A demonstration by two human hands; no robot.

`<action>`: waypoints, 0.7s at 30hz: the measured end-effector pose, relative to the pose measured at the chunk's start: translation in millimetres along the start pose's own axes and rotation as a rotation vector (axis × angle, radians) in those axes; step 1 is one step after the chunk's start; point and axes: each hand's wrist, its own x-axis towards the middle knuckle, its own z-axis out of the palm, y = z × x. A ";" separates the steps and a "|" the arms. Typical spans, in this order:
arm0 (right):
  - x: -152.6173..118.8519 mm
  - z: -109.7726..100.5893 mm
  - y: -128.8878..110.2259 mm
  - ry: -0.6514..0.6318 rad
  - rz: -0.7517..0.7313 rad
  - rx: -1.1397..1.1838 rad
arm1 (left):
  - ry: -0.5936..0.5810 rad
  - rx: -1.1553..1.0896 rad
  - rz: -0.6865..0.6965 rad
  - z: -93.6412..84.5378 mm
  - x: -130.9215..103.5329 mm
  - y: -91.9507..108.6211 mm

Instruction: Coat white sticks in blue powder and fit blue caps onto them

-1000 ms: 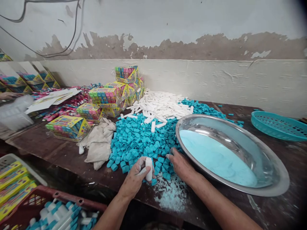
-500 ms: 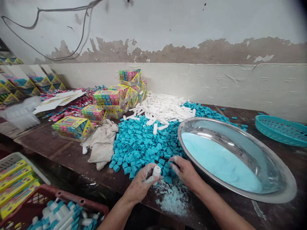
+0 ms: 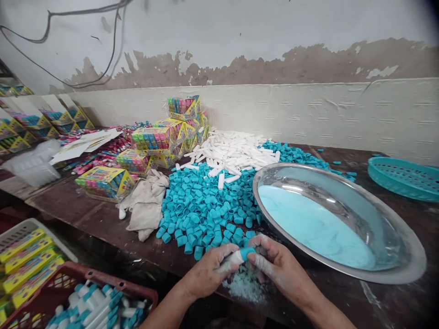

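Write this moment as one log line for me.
left hand: holds white tube | right hand: holds blue cap at tube's end | metal bowl: blue powder inside

Pale powder (image 3: 262, 265) is being worn on the left hand (image 3: 210, 270) and the right hand (image 3: 283, 268), and bare forearms (image 3: 173, 301) are being shown.

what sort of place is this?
Probably a small hand-assembly workshop: blue caps and white tubes heaped on a worktable, a metal basin of pale-blue powder, and a red crate of capped tubes.
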 end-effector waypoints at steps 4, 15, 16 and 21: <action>0.1 -9.1 -0.5 -0.133 0.046 -0.011 | 0.010 0.344 0.017 8.6 4.7 -4.9; -7.5 -4.9 7.9 -0.042 0.115 0.037 | -0.124 0.906 -0.114 26.5 20.1 5.7; -7.5 -2.6 9.2 0.001 0.088 -0.008 | -0.117 0.905 -0.121 27.8 21.4 5.2; -5.2 7.5 16.1 0.098 0.026 -0.153 | -0.077 0.892 -0.157 36.7 25.1 -3.9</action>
